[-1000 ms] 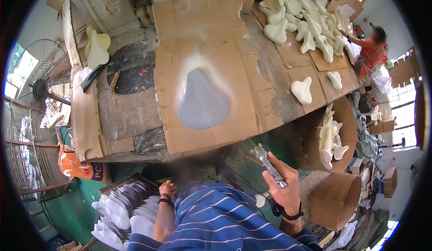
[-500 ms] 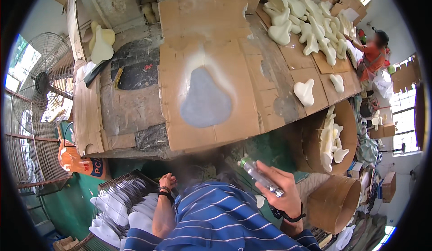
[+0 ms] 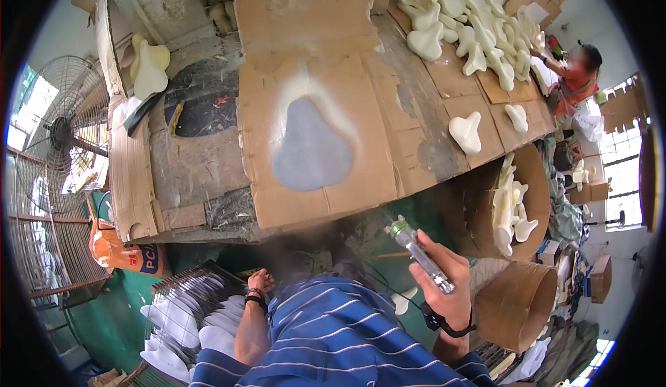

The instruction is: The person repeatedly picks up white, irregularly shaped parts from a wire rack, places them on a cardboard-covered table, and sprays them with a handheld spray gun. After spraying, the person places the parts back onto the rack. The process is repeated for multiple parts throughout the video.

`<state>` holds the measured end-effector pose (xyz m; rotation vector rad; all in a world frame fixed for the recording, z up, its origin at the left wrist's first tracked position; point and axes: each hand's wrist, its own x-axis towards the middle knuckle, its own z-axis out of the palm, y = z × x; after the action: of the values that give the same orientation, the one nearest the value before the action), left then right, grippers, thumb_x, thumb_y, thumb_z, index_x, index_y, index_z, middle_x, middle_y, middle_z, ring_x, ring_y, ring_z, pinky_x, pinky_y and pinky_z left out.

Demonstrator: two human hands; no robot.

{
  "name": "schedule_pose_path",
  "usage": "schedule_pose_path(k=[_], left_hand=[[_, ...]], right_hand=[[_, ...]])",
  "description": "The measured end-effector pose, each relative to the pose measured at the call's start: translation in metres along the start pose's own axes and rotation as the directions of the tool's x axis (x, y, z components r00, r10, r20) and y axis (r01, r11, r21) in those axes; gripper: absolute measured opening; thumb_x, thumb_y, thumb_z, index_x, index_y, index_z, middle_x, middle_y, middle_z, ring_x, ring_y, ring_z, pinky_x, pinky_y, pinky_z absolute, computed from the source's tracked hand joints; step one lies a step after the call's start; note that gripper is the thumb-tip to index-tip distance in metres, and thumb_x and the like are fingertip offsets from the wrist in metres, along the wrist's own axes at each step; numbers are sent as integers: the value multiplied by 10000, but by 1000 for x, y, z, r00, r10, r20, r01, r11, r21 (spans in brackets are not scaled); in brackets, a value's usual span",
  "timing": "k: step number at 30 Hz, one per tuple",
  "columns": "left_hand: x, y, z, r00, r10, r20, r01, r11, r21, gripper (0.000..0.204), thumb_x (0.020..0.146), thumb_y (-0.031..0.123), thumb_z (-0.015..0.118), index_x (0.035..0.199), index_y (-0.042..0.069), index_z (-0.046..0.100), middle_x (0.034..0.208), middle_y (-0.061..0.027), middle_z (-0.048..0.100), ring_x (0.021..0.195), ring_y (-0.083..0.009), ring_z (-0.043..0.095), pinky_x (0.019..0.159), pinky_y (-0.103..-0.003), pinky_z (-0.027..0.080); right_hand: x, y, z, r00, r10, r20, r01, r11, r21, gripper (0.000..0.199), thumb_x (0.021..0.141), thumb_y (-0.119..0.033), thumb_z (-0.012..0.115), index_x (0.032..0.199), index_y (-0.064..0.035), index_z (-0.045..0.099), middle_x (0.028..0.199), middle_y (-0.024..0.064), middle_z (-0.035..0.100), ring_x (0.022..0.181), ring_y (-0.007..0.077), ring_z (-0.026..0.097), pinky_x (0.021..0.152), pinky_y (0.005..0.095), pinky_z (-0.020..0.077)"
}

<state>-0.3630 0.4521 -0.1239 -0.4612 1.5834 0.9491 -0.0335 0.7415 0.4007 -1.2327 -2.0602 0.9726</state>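
My right hand is wrapped round a metal spray gun with a green ring near its nozzle. The gun is in front of the table's near edge, its nozzle tilted up and to the left. My left hand hangs low beside my body with its fingers curled in; nothing shows in them. On the cardboard sheet in the middle of the table is a smooth grey saddle-shaped patch, ringed by pale overspray. Whether it is a separate piece or a mark on the cardboard, I cannot tell.
Cream foam saddle shapes are heaped at the far right; two lie nearer. A round cardboard bin holds more. White saddle-shaped pieces fill a wire rack at lower left. A fan stands left. Another person works at right.
My right hand and the spray gun have moved a little to the right and forward toward the table. The view has shifted slightly. My left hand stays low with its fingers curled.
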Motion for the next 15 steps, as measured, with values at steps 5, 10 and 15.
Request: schedule_pose_path(k=[5, 10, 15], left_hand=[[-15, 13, 19, 997, 73, -34, -71, 996, 61, 383, 946, 272, 660, 1263, 63, 609, 966, -87, 698, 799, -243, 714, 724, -445, 615], [-30, 26, 30, 996, 70, -48, -66, 996, 67, 375, 959, 284, 657, 1261, 68, 606, 872, -48, 700, 741, -210, 709, 684, -420, 608], [-26, 22, 27, 997, 66, -39, -63, 995, 74, 403, 958, 284, 661, 1285, 61, 587, 893, -58, 699, 760, -228, 717, 672, -419, 613]], right_hand=[[-10, 1, -10, 1000, 12, -27, -13, 999, -45, 548, 790, 59, 755, 1324, 18, 641, 888, 157, 697, 717, 249, 665, 667, 301, 513], [-21, 3, -30, 999, 44, -7, -44, 995, -93, 551, 776, 62, 751, 1316, 20, 646, 913, 165, 708, 734, 254, 679, 679, 321, 521], [-33, 12, -44, 983, 179, 40, -175, 980, -100, 493, 797, 27, 748, 1284, 23, 668, 965, 177, 730, 782, 247, 700, 709, 313, 530]])
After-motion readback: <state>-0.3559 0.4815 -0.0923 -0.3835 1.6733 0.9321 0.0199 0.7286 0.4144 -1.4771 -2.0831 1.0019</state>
